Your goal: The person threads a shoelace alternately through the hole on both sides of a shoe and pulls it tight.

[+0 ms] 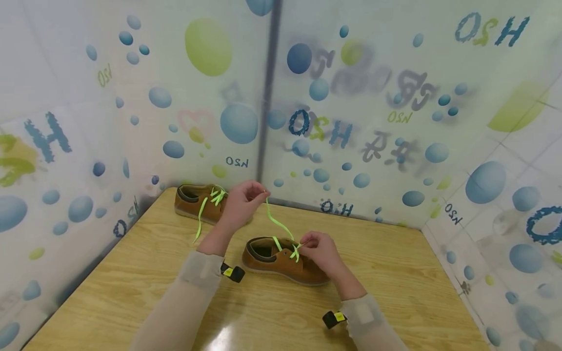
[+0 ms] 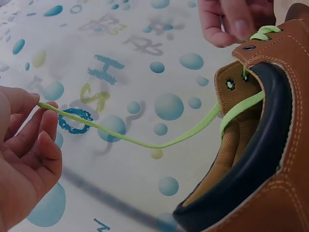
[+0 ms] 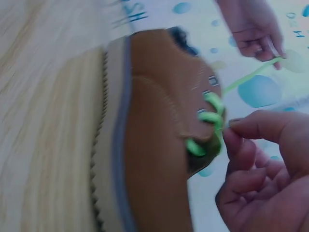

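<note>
A brown low shoe (image 1: pixel 274 264) with a dark padded collar stands on the table, its toe to the right. My left hand (image 1: pixel 239 204) is raised behind and left of it, pinching the end of a bright green shoelace (image 2: pixel 161 146) between thumb and fingertips. From there the lace sags down to the shoe's tongue and eyelets. Close over the lacing, my right hand (image 1: pixel 322 252) pinches the crossed green lace (image 3: pixel 212 116) with thumb and index finger. Its other fingers are curled loosely in the right wrist view.
A second brown shoe (image 1: pixel 186 208) with green laces sits at the table's back left, partly hidden behind my left hand. Its loose lace (image 1: pixel 200 224) hangs down towards the table (image 1: pixel 377 278). Patterned curtain walls (image 1: pixel 320 161) enclose the back and sides.
</note>
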A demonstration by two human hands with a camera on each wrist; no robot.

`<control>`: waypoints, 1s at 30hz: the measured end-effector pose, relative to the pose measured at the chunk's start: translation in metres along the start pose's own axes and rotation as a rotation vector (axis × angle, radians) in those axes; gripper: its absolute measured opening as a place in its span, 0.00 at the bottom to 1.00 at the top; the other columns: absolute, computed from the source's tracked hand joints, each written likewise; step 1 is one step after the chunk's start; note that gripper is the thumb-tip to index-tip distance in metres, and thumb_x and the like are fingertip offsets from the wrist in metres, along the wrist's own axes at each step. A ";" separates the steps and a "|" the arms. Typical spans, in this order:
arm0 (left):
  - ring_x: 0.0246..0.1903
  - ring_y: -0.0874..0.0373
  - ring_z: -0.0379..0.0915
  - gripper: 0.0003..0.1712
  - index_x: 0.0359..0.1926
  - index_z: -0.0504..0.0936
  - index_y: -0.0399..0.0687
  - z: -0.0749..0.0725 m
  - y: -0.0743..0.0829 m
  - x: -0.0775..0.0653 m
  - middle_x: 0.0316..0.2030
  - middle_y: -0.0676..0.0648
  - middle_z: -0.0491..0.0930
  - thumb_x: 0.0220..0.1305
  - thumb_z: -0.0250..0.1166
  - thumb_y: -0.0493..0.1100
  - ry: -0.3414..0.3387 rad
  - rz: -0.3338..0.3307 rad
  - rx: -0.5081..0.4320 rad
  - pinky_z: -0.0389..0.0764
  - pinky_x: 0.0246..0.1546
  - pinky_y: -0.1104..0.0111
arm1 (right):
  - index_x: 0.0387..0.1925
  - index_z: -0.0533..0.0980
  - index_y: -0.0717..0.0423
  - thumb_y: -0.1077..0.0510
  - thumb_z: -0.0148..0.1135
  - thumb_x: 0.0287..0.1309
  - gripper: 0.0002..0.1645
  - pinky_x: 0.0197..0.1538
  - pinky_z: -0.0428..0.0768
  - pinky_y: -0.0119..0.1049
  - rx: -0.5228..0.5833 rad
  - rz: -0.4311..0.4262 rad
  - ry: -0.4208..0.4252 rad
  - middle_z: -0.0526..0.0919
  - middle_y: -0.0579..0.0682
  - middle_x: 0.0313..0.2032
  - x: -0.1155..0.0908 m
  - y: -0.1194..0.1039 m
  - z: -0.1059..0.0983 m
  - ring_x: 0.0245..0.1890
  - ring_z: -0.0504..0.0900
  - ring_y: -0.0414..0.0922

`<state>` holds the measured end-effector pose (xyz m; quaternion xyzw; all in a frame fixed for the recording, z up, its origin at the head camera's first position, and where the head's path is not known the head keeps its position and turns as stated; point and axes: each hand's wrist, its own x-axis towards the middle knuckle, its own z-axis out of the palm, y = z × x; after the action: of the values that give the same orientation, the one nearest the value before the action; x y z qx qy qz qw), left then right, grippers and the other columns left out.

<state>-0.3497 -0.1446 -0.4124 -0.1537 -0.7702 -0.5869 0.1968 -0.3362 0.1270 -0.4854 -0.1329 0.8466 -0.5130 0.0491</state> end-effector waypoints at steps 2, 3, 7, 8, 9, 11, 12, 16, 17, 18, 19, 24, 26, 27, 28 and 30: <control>0.32 0.56 0.81 0.08 0.42 0.86 0.44 0.003 -0.001 -0.001 0.37 0.42 0.88 0.74 0.69 0.45 -0.010 0.007 -0.010 0.79 0.34 0.69 | 0.39 0.82 0.61 0.66 0.71 0.62 0.06 0.32 0.79 0.35 0.003 0.025 -0.017 0.88 0.49 0.29 -0.001 -0.003 -0.003 0.27 0.80 0.41; 0.32 0.56 0.81 0.08 0.42 0.86 0.44 0.005 -0.002 -0.001 0.37 0.43 0.88 0.74 0.69 0.45 -0.015 0.011 -0.011 0.79 0.34 0.68 | 0.40 0.82 0.61 0.64 0.72 0.62 0.07 0.32 0.79 0.35 -0.007 0.038 -0.027 0.87 0.49 0.29 -0.003 -0.005 -0.003 0.27 0.80 0.41; 0.33 0.55 0.81 0.08 0.41 0.86 0.46 0.009 -0.005 -0.002 0.38 0.44 0.89 0.75 0.69 0.45 -0.020 0.022 -0.014 0.79 0.34 0.68 | 0.41 0.80 0.59 0.61 0.75 0.62 0.10 0.34 0.81 0.36 -0.078 0.054 -0.054 0.88 0.50 0.30 -0.006 -0.007 -0.002 0.28 0.83 0.42; 0.33 0.56 0.81 0.07 0.41 0.86 0.46 0.009 -0.005 -0.002 0.38 0.44 0.89 0.75 0.69 0.45 -0.018 0.024 -0.013 0.80 0.34 0.68 | 0.41 0.80 0.58 0.61 0.75 0.62 0.11 0.35 0.82 0.36 -0.089 0.054 -0.052 0.89 0.51 0.30 -0.006 -0.008 -0.001 0.29 0.83 0.43; 0.33 0.57 0.81 0.07 0.41 0.86 0.46 0.010 -0.005 -0.001 0.38 0.44 0.89 0.75 0.69 0.45 -0.016 0.026 -0.012 0.80 0.34 0.68 | 0.41 0.80 0.59 0.61 0.76 0.61 0.11 0.36 0.82 0.36 -0.084 0.055 -0.050 0.89 0.51 0.30 -0.006 -0.008 0.000 0.29 0.83 0.43; 0.33 0.57 0.81 0.06 0.41 0.86 0.46 0.012 -0.004 -0.002 0.38 0.42 0.88 0.74 0.69 0.44 -0.014 0.024 -0.012 0.80 0.35 0.69 | 0.41 0.80 0.60 0.65 0.73 0.61 0.09 0.36 0.81 0.35 -0.051 0.055 -0.041 0.88 0.51 0.30 -0.005 -0.009 0.001 0.29 0.83 0.43; 0.33 0.58 0.81 0.06 0.41 0.86 0.45 0.013 -0.003 -0.002 0.38 0.42 0.88 0.74 0.69 0.43 -0.013 0.028 -0.010 0.81 0.35 0.69 | 0.42 0.80 0.62 0.66 0.71 0.61 0.09 0.35 0.80 0.34 -0.020 0.058 -0.046 0.87 0.51 0.30 -0.005 -0.009 0.001 0.29 0.82 0.42; 0.33 0.57 0.81 0.04 0.41 0.85 0.44 0.023 -0.006 -0.005 0.36 0.42 0.88 0.73 0.69 0.41 -0.019 0.010 0.017 0.82 0.37 0.67 | 0.50 0.76 0.68 0.69 0.59 0.65 0.12 0.32 0.74 0.32 0.167 0.086 -0.153 0.79 0.47 0.30 -0.005 -0.010 0.001 0.27 0.72 0.40; 0.34 0.56 0.81 0.04 0.41 0.85 0.44 0.027 -0.008 -0.006 0.36 0.43 0.88 0.73 0.69 0.41 -0.024 0.000 0.033 0.82 0.38 0.66 | 0.52 0.75 0.68 0.69 0.55 0.66 0.14 0.31 0.71 0.31 0.230 0.096 -0.190 0.76 0.45 0.30 -0.006 -0.010 0.001 0.26 0.69 0.40; 0.34 0.56 0.82 0.04 0.41 0.85 0.45 0.031 -0.011 -0.007 0.36 0.44 0.88 0.72 0.69 0.41 -0.030 -0.017 0.055 0.82 0.39 0.66 | 0.53 0.73 0.68 0.69 0.53 0.66 0.15 0.31 0.69 0.31 0.287 0.109 -0.224 0.75 0.44 0.29 -0.006 -0.010 0.001 0.25 0.67 0.39; 0.35 0.56 0.82 0.04 0.42 0.85 0.46 0.035 -0.015 -0.008 0.37 0.45 0.88 0.72 0.70 0.41 -0.042 -0.041 0.079 0.83 0.40 0.65 | 0.53 0.73 0.67 0.69 0.50 0.65 0.16 0.31 0.68 0.31 0.339 0.118 -0.254 0.73 0.43 0.29 -0.006 -0.010 0.001 0.25 0.65 0.39; 0.41 0.55 0.84 0.13 0.49 0.84 0.47 0.055 -0.032 -0.013 0.47 0.42 0.87 0.67 0.74 0.42 -0.204 -0.124 0.188 0.86 0.45 0.62 | 0.48 0.74 0.61 0.66 0.50 0.74 0.07 0.30 0.65 0.31 0.466 0.155 -0.285 0.75 0.41 0.30 -0.006 -0.007 0.000 0.22 0.61 0.39; 0.41 0.56 0.83 0.14 0.50 0.83 0.47 0.060 -0.039 -0.015 0.47 0.41 0.86 0.65 0.74 0.41 -0.316 -0.106 0.225 0.86 0.45 0.62 | 0.48 0.75 0.61 0.62 0.53 0.77 0.06 0.31 0.68 0.31 0.410 0.147 -0.264 0.76 0.41 0.31 -0.005 -0.006 0.001 0.23 0.64 0.38; 0.41 0.57 0.83 0.13 0.49 0.83 0.48 0.061 -0.041 -0.015 0.46 0.41 0.86 0.64 0.74 0.40 -0.374 -0.086 0.237 0.86 0.44 0.62 | 0.48 0.76 0.61 0.62 0.56 0.77 0.07 0.31 0.69 0.31 0.340 0.125 -0.236 0.77 0.41 0.30 -0.005 -0.006 0.001 0.23 0.65 0.38; 0.40 0.58 0.82 0.12 0.47 0.83 0.48 0.062 -0.043 -0.016 0.44 0.42 0.86 0.64 0.74 0.39 -0.426 -0.063 0.246 0.86 0.44 0.63 | 0.48 0.78 0.61 0.61 0.59 0.76 0.07 0.31 0.70 0.31 0.250 0.096 -0.201 0.78 0.41 0.30 -0.005 -0.006 0.001 0.24 0.67 0.38; 0.37 0.60 0.81 0.10 0.44 0.84 0.49 0.061 -0.047 -0.017 0.39 0.47 0.86 0.63 0.73 0.37 -0.506 -0.013 0.253 0.85 0.43 0.65 | 0.45 0.82 0.62 0.63 0.63 0.72 0.06 0.31 0.73 0.32 0.022 0.012 -0.122 0.80 0.43 0.27 -0.005 -0.006 0.001 0.24 0.71 0.38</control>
<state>-0.3641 -0.0979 -0.4746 -0.2648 -0.8629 -0.4303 0.0120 -0.3299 0.1248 -0.4805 -0.1584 0.8372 -0.5128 0.1050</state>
